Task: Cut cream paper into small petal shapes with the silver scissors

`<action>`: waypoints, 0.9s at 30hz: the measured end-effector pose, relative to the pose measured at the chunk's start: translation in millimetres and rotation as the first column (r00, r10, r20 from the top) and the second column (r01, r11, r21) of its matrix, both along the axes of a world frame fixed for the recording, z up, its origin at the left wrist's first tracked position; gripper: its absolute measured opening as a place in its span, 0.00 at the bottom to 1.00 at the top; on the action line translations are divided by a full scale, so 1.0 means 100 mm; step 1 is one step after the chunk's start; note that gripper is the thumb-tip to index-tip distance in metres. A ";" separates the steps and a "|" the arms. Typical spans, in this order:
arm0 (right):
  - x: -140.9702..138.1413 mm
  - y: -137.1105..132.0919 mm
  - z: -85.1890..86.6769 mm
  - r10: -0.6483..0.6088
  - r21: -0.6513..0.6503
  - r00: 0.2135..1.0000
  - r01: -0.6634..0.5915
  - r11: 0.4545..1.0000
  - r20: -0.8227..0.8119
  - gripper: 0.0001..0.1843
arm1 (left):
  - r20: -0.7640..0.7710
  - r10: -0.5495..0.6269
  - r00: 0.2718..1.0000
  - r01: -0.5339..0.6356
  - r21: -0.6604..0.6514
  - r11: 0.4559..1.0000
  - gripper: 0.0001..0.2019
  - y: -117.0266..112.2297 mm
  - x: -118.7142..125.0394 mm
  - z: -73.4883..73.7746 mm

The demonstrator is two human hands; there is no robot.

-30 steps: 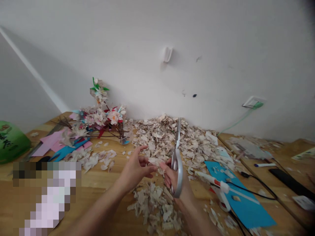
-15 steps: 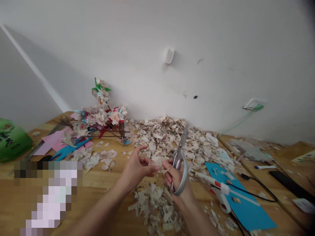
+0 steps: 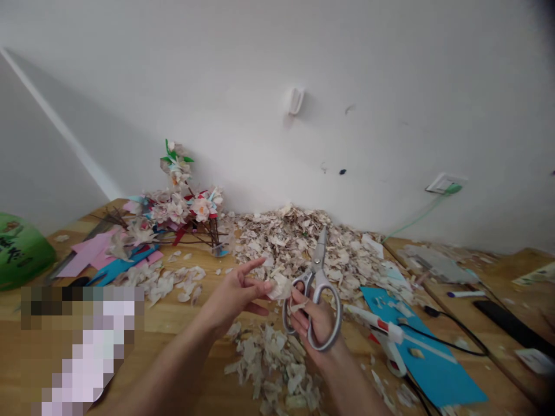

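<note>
My left hand (image 3: 236, 293) pinches a small pale flake (image 3: 277, 285) between thumb and fingers, with the index finger stretched out. My right hand (image 3: 313, 321) grips grey-handled scissors (image 3: 315, 292), fingers through the loops and blades closed, pointing up and away. Both hands hover above the wooden table (image 3: 182, 323). Just below them lies a small heap of pale flakes (image 3: 273, 364). A much bigger heap of flakes (image 3: 299, 240) is piled against the wall behind.
A craft flower arrangement (image 3: 182, 202) stands at the back left, with pink and blue paper (image 3: 104, 254) beside it. Right of my hands a glue gun (image 3: 381, 332) lies on a blue sheet (image 3: 425, 352), its cable trailing right. A green bag (image 3: 19, 251) sits far left.
The scissors have turned in my right hand so both handle loops face me, and the blades now point lower. My left index finger has stretched out. The flake stays pinched between the hands.
</note>
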State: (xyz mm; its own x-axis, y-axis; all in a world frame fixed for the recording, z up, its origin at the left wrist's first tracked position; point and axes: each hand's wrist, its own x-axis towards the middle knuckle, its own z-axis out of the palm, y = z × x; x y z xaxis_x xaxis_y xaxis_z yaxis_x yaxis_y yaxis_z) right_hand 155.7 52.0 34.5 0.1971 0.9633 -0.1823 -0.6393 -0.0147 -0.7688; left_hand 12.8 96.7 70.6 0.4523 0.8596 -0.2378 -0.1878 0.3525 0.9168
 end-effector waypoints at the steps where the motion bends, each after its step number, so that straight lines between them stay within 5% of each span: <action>1: 0.00 -0.01 0.00 0.003 0.010 1.000 -0.003 1.000 -0.003 0.20 | 0.009 0.014 1.000 -0.014 0.003 1.000 0.34 0.00 0.00 -0.01; 10: -0.02 -0.04 0.02 0.020 0.025 0.997 -0.022 0.999 0.081 0.22 | 0.045 0.120 0.992 -0.121 0.037 0.992 0.28 0.01 0.02 -0.07; 27: -0.02 -0.06 -0.04 -0.054 0.103 0.994 0.045 0.994 0.096 0.16 | 0.201 0.137 0.970 -0.101 -0.179 0.979 0.21 0.02 0.05 -0.10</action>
State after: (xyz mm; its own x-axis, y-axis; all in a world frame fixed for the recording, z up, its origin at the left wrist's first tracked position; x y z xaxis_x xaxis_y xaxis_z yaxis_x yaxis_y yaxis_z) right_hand 153.9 45.7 30.6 0.2571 0.9644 -0.0623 -0.5587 0.0958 -0.8238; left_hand 17.6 98.7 61.0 0.4046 0.8667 -0.2919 -0.4204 0.4597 0.7823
